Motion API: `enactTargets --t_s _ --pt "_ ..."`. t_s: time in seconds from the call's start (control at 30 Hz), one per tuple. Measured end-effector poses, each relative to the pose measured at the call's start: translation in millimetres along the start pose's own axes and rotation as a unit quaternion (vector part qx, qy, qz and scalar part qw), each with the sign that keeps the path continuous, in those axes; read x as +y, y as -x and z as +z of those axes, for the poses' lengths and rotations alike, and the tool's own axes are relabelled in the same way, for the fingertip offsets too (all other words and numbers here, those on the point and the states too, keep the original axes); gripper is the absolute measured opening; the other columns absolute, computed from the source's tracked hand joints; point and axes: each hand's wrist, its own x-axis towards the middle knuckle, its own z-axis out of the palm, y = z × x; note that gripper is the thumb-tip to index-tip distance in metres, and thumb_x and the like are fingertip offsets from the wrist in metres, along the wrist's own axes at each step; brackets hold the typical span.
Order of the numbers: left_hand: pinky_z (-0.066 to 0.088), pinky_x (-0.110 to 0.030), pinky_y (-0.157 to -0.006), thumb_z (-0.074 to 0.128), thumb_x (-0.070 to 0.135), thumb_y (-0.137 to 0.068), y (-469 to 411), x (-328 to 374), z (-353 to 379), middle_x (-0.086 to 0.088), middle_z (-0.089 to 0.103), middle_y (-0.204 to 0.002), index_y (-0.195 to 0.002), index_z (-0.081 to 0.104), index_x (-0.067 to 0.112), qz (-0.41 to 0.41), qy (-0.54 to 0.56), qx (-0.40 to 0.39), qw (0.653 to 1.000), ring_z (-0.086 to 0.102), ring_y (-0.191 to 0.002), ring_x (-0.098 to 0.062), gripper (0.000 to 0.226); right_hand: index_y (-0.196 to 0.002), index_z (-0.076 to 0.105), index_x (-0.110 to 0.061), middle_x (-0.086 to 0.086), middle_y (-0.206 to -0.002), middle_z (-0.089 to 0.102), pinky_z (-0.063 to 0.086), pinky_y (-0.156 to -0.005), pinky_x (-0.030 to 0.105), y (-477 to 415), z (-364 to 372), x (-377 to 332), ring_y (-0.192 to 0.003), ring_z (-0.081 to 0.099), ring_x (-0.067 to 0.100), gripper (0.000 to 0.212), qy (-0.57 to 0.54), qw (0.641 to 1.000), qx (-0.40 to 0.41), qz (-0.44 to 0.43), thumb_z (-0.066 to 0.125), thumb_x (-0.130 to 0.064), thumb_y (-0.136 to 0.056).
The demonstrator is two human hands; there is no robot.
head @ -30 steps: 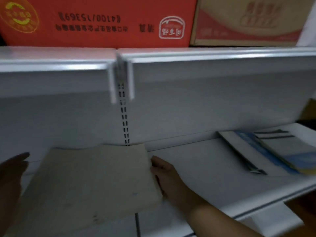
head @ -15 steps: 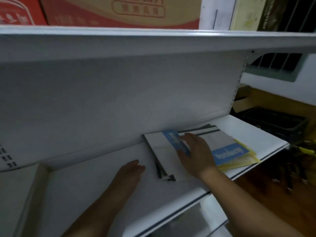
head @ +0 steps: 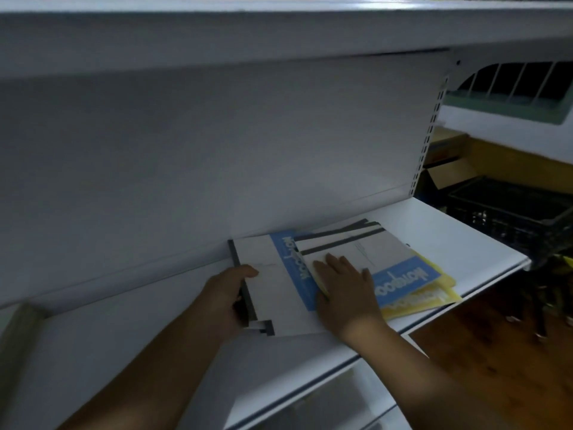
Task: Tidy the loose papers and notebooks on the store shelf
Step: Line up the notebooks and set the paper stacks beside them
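gripping the white notebook (head: 273, 290) by its spine, the left hand (head: 226, 296) likely squares it while the flat right hand (head: 344, 293) pins the grey notebook (head: 356, 246) beneath.

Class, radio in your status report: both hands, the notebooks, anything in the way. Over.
Left hand grips the spine edge of the left notebook. Right hand flat on the top notebook. Stack skewed on the shelf. No obstruction seen.

Dim, soft, wide-angle edge distortion.
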Motion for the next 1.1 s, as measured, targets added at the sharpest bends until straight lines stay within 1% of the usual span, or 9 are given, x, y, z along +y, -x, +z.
enactTargets --t_s 0.23,0.37,0.47,0.53,0.57,0.63,0.7,0.87,1.1 --pt "0.054 -0.032 -0.069 0.070 0.013 -0.081 -3 -15 7 -0.011 0.067 -0.088 -0.113 0.063 -0.003 -0.018 -0.079 -0.039 0.996 0.062 -0.074 -0.022 0.036 -0.149 0.014 -0.029 -0.004 -0.160 0.002 0.000 -0.119 0.049 -1 5 4 -0.147 0.000 0.017 0.058 -0.003 1.000 0.014 -0.001 0.034 -0.040 -0.096" --pt "0.056 -0.022 -0.049 0.066 0.000 -0.082 6 -26 -4 -0.006 0.066 -0.084 -0.112 0.063 0.002 0.085 -0.035 -0.024 0.995 0.065 -0.067 -0.017 0.030 -0.149 0.011 -0.030 -0.006 -0.160 -0.001 -0.001 -0.119 0.049 3 7 6 -0.147 -0.003 0.016 0.068 0.014 1.000 0.012 0.007 0.026 -0.059 -0.089" --pt "0.057 -0.025 -0.059 0.069 0.000 -0.080 28 -21 -34 0.000 0.067 -0.093 -0.104 0.062 0.018 0.179 -0.036 0.013 0.983 0.065 -0.082 -0.017 0.031 -0.149 0.013 -0.026 -0.004 -0.160 0.003 -0.006 -0.118 0.049 6 4 -1 -0.147 -0.002 0.017 0.085 0.035 0.999 -0.001 0.034 0.027 -0.075 -0.081" --pt "0.058 -0.029 -0.070 0.070 0.002 -0.078 46 -11 -64 0.001 0.070 -0.099 -0.110 0.061 0.021 0.235 -0.020 0.039 0.971 0.067 -0.088 -0.019 0.038 -0.149 0.017 -0.024 -0.005 -0.157 0.017 0.001 -0.120 0.040 8 -2 -24 -0.147 0.007 0.015 0.092 -0.118 0.992 0.015 0.041 0.042 -0.074 -0.076" --pt "0.058 -0.028 -0.071 0.069 0.002 -0.078 57 -6 -79 0.002 0.073 -0.099 -0.111 0.061 0.022 0.265 -0.014 0.039 0.963 0.069 -0.089 -0.017 0.039 -0.148 0.021 -0.024 -0.007 -0.153 0.027 0.012 -0.118 0.033 10 -8 -42 -0.144 0.017 0.013 0.091 -0.258 0.966 0.012 0.028 0.052 -0.067 -0.074" --pt "0.058 -0.023 -0.071 0.067 0.003 -0.077 78 2 -104 0.008 0.075 -0.096 -0.108 0.062 0.025 0.313 -0.030 0.036 0.949 0.070 -0.088 -0.010 0.038 -0.140 0.039 -0.024 -0.010 -0.138 0.051 0.041 -0.100 0.021 13 -18 -83 -0.126 0.049 0.006 0.071 -0.518 0.853 -0.032 -0.048 0.062 -0.047 -0.077" --pt "0.057 -0.024 -0.074 0.068 0.005 -0.078 94 3 -127 0.018 0.074 -0.088 -0.102 0.063 0.030 0.340 -0.077 0.080 0.934 0.069 -0.081 0.000 0.035 -0.119 0.058 -0.027 -0.014 -0.108 0.071 0.051 -0.076 0.013 15 -19 -121 -0.099 0.066 0.000 0.037 -0.595 0.792 -0.057 -0.125 0.062 -0.028 -0.082" --pt "0.054 -0.040 -0.089 0.073 0.011 -0.076 116 -5 -190 0.007 0.071 -0.107 -0.115 0.062 0.024 0.339 -0.150 0.183 0.911 0.068 -0.098 -0.009 0.042 -0.099 0.063 -0.029 -0.022 -0.088 0.073 0.051 -0.065 0.011 19 23 -186 -0.084 0.068 -0.003 0.021 -0.598 0.776 -0.048 -0.194 0.069 -0.023 -0.080" --pt "0.059 -0.026 -0.068 0.077 0.002 -0.072 109 -17 -221 0.021 0.074 -0.086 -0.095 0.064 0.034 0.298 -0.151 0.125 0.934 0.070 -0.081 -0.002 0.042 -0.097 0.062 -0.021 -0.017 -0.080 0.074 0.050 -0.060 0.011 22 45 -204 -0.074 0.069 -0.002 0.035 -0.607 0.768 -0.049 -0.197 0.074 -0.020 -0.065"
